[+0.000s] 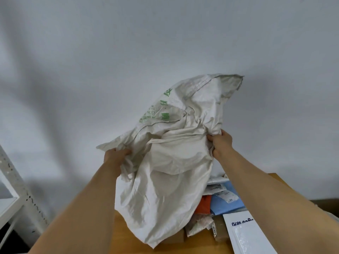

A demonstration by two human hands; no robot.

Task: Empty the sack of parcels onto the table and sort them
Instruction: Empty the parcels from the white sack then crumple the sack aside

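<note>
Both hands apart, left hand [117,156] and right hand [219,143] each clenched on sack [174,143], held upended above table [128,239]; parcels [227,200] heaped beneath, toward right edge

A plain white wall [165,43] fills most of the view, crossed by soft grey shadows. At the lower left stands a white metal rack [12,195], its perforated upright leaning across the corner, with a pale shelf beside it.

Sack [170,162] above crowding parcels [225,202]
</note>
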